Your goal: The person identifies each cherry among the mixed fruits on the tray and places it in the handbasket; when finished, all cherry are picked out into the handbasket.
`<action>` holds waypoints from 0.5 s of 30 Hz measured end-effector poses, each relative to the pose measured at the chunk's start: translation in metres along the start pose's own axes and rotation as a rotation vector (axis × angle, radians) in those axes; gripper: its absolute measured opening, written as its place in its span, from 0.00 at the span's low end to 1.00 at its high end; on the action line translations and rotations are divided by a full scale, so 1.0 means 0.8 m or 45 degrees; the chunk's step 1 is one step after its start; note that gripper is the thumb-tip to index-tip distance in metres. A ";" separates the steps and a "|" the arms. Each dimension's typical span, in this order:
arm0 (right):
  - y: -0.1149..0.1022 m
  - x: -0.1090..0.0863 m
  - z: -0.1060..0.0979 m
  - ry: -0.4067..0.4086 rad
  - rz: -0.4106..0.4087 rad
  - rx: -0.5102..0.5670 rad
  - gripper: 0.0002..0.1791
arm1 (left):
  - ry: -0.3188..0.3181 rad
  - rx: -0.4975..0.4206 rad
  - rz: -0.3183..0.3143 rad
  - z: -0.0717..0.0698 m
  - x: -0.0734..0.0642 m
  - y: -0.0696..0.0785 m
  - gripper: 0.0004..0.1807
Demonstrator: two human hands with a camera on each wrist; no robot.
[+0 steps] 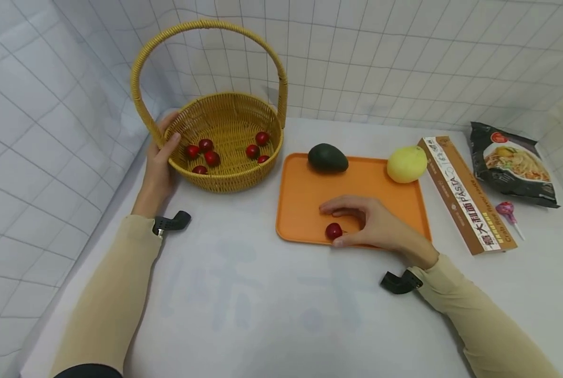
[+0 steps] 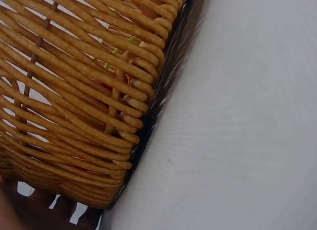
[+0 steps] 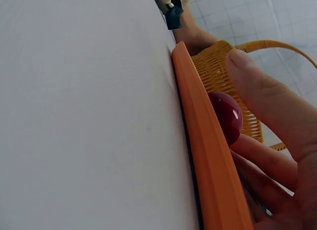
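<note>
My left hand [image 1: 160, 165] grips the left side of a yellow wicker basket [image 1: 229, 181], thumb over the rim and the other fingers outside, under the handle. Several dark red cherries [image 1: 211, 158] lie inside it. Beneath the basket wall [image 2: 74, 91], fingertips show in the left wrist view. Over the orange tray [image 1: 300, 199], my right hand [image 1: 373, 223] is spread around a single cherry [image 1: 333, 231] near the tray's front edge. In the right wrist view the thumb [image 3: 267, 96] stands apart from this cherry [image 3: 229, 116], with the fingers behind it.
On the tray's back edge lie a dark green avocado [image 1: 327, 158] and a yellow-green round fruit [image 1: 406, 164]. To the right are a long brown pasta box [image 1: 468, 197], a black noodle packet [image 1: 515, 165] and a lollipop [image 1: 506, 210]. A grid-patterned sheet [image 1: 381, 63] rises behind the table.
</note>
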State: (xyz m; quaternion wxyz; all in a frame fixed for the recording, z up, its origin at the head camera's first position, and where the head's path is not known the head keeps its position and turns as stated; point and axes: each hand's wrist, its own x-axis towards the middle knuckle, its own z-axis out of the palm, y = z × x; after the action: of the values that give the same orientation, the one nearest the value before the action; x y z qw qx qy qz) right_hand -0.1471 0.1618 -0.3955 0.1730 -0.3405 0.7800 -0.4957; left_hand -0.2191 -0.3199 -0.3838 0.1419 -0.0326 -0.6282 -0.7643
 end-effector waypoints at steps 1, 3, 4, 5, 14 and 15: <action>0.000 -0.001 -0.001 -0.009 -0.006 -0.001 0.36 | 0.001 0.001 -0.005 0.001 -0.001 -0.001 0.32; 0.002 -0.003 -0.002 -0.023 -0.016 -0.007 0.36 | 0.014 -0.004 0.008 0.002 -0.001 -0.003 0.31; 0.003 -0.003 -0.003 -0.031 -0.023 -0.008 0.36 | 0.021 -0.004 0.018 0.003 -0.002 -0.004 0.31; 0.004 -0.003 -0.003 -0.038 -0.027 -0.006 0.35 | 0.028 -0.009 0.027 0.003 -0.002 -0.005 0.31; 0.008 -0.006 -0.007 -0.032 -0.047 0.001 0.23 | 0.000 -0.033 0.053 0.004 0.001 -0.010 0.30; 0.008 -0.005 -0.007 -0.021 -0.055 -0.017 0.22 | -0.005 -0.034 0.057 0.004 0.002 -0.009 0.30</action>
State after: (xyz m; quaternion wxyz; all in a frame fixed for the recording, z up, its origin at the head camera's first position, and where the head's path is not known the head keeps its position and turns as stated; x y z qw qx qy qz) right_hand -0.1499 0.1701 -0.3990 0.1665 -0.3626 0.7742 -0.4913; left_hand -0.2228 -0.3161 -0.3893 0.1572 -0.0500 -0.6174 -0.7692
